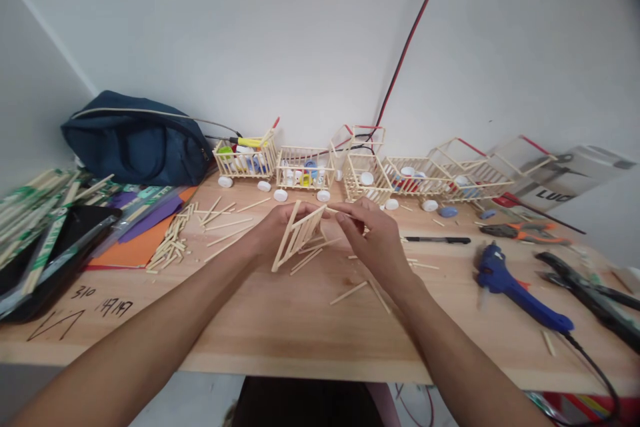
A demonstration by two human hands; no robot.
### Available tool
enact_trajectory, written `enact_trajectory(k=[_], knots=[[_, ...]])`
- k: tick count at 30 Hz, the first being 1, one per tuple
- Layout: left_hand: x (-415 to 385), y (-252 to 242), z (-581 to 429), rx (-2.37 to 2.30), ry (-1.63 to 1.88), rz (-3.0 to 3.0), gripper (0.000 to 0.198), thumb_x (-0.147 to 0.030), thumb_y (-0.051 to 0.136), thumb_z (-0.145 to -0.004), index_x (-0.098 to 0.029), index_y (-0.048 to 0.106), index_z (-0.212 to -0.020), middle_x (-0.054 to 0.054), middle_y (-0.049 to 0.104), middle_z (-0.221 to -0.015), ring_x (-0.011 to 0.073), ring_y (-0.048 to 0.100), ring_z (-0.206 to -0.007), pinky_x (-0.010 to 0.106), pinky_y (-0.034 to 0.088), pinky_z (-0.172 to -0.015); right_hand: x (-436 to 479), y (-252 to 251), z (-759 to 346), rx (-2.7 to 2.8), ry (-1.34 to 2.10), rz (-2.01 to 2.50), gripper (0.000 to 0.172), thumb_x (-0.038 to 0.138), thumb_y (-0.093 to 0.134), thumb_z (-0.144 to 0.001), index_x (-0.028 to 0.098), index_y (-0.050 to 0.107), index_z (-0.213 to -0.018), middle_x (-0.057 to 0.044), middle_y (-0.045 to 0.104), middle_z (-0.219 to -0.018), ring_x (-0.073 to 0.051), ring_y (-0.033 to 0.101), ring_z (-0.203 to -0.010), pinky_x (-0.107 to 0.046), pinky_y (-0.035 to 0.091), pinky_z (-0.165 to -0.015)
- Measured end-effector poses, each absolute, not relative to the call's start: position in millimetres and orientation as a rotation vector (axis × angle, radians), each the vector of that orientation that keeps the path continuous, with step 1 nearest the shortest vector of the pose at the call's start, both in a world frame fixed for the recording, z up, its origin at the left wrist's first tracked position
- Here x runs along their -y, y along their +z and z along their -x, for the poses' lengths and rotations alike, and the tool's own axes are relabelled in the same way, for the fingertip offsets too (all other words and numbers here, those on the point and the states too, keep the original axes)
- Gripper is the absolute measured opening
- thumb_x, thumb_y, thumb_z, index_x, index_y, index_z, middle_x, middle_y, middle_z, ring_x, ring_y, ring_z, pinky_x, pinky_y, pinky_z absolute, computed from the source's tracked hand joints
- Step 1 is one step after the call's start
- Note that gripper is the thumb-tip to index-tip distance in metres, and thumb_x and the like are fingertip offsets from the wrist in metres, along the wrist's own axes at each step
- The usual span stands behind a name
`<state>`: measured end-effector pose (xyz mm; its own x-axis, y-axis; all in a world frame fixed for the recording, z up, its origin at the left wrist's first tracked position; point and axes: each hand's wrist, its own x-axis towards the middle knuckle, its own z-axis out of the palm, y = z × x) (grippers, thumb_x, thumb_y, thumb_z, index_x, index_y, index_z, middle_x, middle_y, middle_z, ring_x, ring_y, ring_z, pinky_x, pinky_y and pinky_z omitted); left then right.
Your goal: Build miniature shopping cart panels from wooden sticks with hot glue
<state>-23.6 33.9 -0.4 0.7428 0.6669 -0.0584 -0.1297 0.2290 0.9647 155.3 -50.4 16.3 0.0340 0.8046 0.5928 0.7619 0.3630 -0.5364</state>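
Above the middle of the wooden table, my left hand (274, 230) is closed on a small frame of wooden sticks (300, 230), tilted, with several parallel bars. My right hand (373, 233) pinches at the frame's right upper corner, where a thin stick seems to lie between thumb and forefinger. The fingertips partly hide that joint. Loose wooden sticks (349, 293) lie on the table just below and around both hands.
Several stick-built carts (306, 167) with white wheels line the wall. At right lie a blue glue gun (520, 293), orange-handled pliers (523, 232), dark cutters (590, 293) and a black pen (440, 239). A blue bag (140, 140), cut sticks (173, 240) and orange paper (130, 247) are at left.
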Motion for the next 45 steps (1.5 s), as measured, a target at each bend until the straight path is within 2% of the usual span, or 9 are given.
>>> enact_trajectory(k=[5,12,17,21,24,29,33,37,45], knots=[[-38,-9,23,-0.49,0.562,-1.221,0.033,-0.031,0.073,-0.07,-0.016,0.071,-0.099,0.001,0.058,-0.071,0.0094,0.051,-0.056,0.021,0.04,-0.05,50,15,-157,1.709,0.157,1.4,0.023,0.028,0.053,-0.092,0.02,0.073,-0.102,-0.005,0.072,-0.088,-0.015,0.06,-0.071,-0.027,0.045,-0.067],[-34,-5,23,-0.512,0.618,-1.327,0.037,-0.031,0.074,-0.071,-0.015,0.069,-0.103,0.001,0.06,-0.073,0.0091,0.05,-0.058,0.021,0.039,-0.053,53,16,-154,1.67,0.187,1.437,0.026,0.028,0.05,-0.093,0.02,0.073,-0.103,0.0,0.068,-0.068,-0.013,0.061,-0.064,-0.025,0.045,-0.067],[-29,6,23,-0.565,0.662,-1.336,0.036,-0.033,0.076,-0.067,-0.015,0.068,-0.098,0.002,0.062,-0.077,0.0118,0.054,-0.065,0.023,0.04,-0.06,52,13,-155,1.674,0.26,1.415,0.027,0.028,0.05,-0.094,0.02,0.07,-0.11,0.0,0.071,-0.073,-0.013,0.063,-0.068,-0.024,0.046,-0.069],[-26,12,21,-0.561,0.692,-1.336,0.038,-0.036,0.079,-0.061,-0.014,0.07,-0.091,0.003,0.065,-0.077,0.0134,0.055,-0.069,0.024,0.04,-0.062,48,11,-158,1.758,0.146,1.369,0.025,0.024,0.051,-0.094,0.021,0.071,-0.108,-0.005,0.073,-0.09,-0.017,0.065,-0.083,-0.027,0.048,-0.075],[-23,14,21,-0.547,0.696,-1.315,0.043,-0.043,0.078,-0.06,-0.014,0.07,-0.091,0.004,0.065,-0.078,0.0146,0.056,-0.07,0.025,0.041,-0.064,48,10,-158,1.812,0.059,1.382,0.027,0.024,0.049,-0.094,0.023,0.07,-0.111,-0.007,0.072,-0.096,-0.018,0.064,-0.088,-0.029,0.048,-0.076],[-22,14,21,-0.526,0.698,-1.31,0.044,-0.045,0.079,-0.059,-0.015,0.07,-0.09,0.006,0.067,-0.089,0.0165,0.058,-0.077,0.027,0.043,-0.07,50,9,-158,1.878,-0.048,1.455,0.037,0.026,0.046,-0.096,0.021,0.059,-0.131,-0.006,0.069,-0.09,-0.018,0.061,-0.08,-0.029,0.046,-0.072],[-21,13,21,-0.506,0.701,-1.298,0.048,-0.049,0.078,-0.059,-0.015,0.07,-0.092,0.006,0.066,-0.086,0.0163,0.058,-0.075,0.027,0.043,-0.069,52,10,-158,1.925,-0.148,1.483,0.036,0.027,0.043,-0.098,0.023,0.061,-0.129,-0.006,0.065,-0.082,-0.018,0.06,-0.079,-0.028,0.045,-0.071],[-20,12,20,-0.498,0.724,-1.284,0.048,-0.047,0.08,-0.057,-0.014,0.071,-0.091,0.005,0.065,-0.082,0.0143,0.057,-0.071,0.025,0.042,-0.066,53,10,-157,1.935,-0.2,1.487,0.036,0.027,0.042,-0.099,0.025,0.059,-0.13,-0.005,0.065,-0.082,-0.017,0.06,-0.077,-0.027,0.044,-0.07],[-19,8,17,-0.503,0.694,-1.239,0.031,-0.029,0.076,-0.063,-0.016,0.072,-0.091,0.005,0.067,-0.083,0.0149,0.06,-0.075,0.026,0.046,-0.072,54,7,-156,1.872,-0.096,1.348,0.035,0.018,0.045,-0.096,0.025,0.062,-0.126,-0.006,0.07,-0.097,-0.016,0.065,-0.089,-0.026,0.049,-0.077]])
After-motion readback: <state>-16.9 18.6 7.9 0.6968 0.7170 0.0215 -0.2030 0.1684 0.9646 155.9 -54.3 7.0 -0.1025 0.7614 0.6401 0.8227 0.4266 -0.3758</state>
